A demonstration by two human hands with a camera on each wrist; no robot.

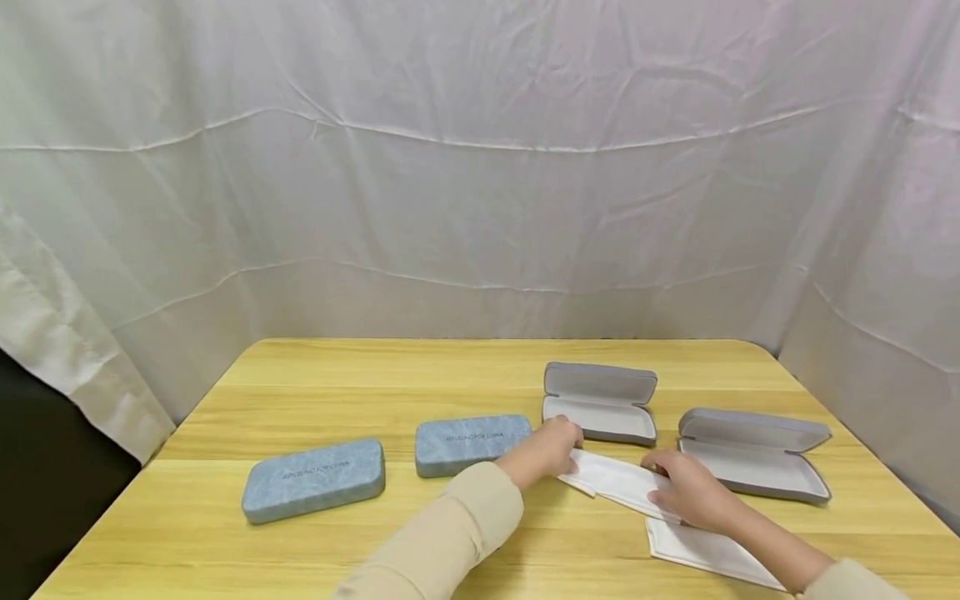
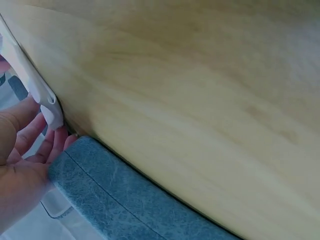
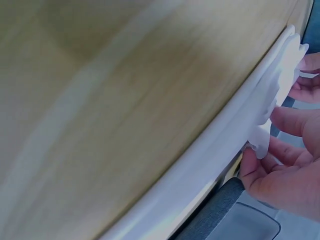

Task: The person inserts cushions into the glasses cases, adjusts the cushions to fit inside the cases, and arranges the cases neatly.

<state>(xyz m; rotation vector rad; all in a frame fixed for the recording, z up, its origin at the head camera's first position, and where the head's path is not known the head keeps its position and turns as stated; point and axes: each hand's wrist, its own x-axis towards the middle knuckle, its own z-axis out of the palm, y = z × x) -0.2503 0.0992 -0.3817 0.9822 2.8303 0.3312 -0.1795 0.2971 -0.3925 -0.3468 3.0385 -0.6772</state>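
A folded white cloth stretches between both hands, low over the table. My left hand pinches its left end with thumb and fingertips, right beside a blue glasses case. At the other end, my right hand grips the cloth between thumb and fingers. In the right wrist view, soft folds of the cloth bunch up near the fingertips. Below the right hand a flat white cloth piece lies on the table, partly covered by that hand and forearm.
Behind the hands stand two grey glasses cases with lids up, one at the centre and one farther right. A second closed blue case lies at the left of the wooden table. Pale curtains hang around it.
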